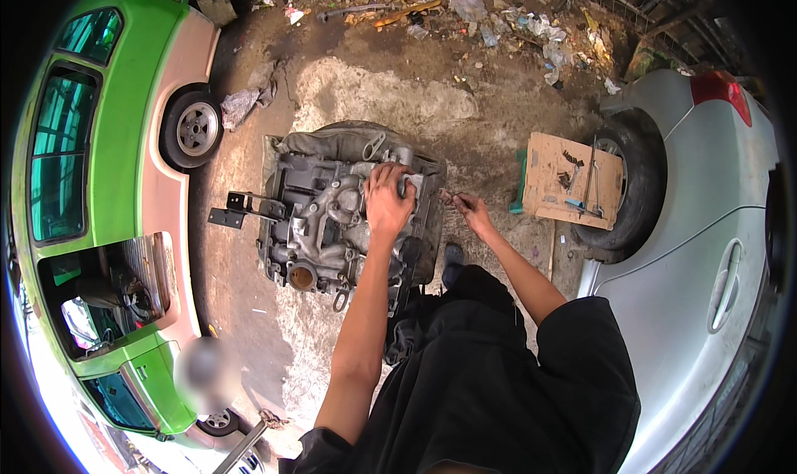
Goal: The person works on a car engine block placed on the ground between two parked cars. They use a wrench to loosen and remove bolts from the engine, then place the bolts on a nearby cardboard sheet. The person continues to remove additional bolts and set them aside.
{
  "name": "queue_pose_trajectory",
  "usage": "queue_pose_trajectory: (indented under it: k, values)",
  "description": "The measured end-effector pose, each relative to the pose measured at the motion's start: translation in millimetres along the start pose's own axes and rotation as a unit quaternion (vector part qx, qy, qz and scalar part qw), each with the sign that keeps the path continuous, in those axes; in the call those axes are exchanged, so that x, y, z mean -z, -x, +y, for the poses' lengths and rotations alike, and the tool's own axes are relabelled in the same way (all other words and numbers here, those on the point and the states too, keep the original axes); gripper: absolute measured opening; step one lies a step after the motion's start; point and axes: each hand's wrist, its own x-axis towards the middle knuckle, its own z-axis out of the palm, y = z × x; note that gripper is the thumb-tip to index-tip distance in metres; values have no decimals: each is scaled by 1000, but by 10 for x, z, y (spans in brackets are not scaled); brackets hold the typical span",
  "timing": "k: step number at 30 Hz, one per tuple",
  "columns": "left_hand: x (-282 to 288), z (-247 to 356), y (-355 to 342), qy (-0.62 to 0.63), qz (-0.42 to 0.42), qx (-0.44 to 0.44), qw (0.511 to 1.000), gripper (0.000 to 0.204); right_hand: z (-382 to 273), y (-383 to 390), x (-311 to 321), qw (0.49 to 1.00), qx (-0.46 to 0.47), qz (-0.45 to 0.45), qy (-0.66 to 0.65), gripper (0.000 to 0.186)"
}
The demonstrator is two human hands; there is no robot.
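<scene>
A grey metal engine [320, 200] with cast intake pipes stands on the ground in front of me. My left hand [388, 198] is on its right side, fingers curled over a light grey metal part [413, 183] with the thumb against its edge. Just right of the engine, my right hand [474, 212] is closed, pinching a small, thin, brownish piece [448, 197] whose kind I cannot make out. It is held out toward the engine's right edge. The underside of my left fingers is hidden.
A black bracket [241, 210] juts from the engine's left. To the right, a wooden board [560, 171] on a green stool carries tools and small parts. A green van [137, 75] stands left, a silver car [689, 225] right. Litter [548, 38] lies at the back.
</scene>
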Motion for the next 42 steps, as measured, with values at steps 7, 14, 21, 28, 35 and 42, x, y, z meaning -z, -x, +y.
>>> queue_pose_trajectory:
  k: [7, 14, 21, 28, 35, 42]
  values:
    - [4, -3, 6, 3, -4, 6, 1000, 22, -704, -491, 536, 894, 174, -67, 409, 25]
    - [4, -6, 10, 0, 0, 6, 1000, 23, -1083, -721, 495, 842, 224, -173, 460, 13]
    - [2, -1, 0, 4, 2, 4, 1000, 22, -1028, -765, 404, 836, 224, -190, 463, 13]
    - [2, 1, 0, 2, 1, 9, 1000, 22, -857, -763, 350, 899, 129, -206, 364, 22]
    - [10, 8, -3, 5, 6, 9, 1000, 21, -260, -776, 211, 948, 32, -178, 260, 24]
    - [8, 6, -14, 9, -4, 24, 1000, 21, 244, -111, -308, 982, -114, -119, -90, 34]
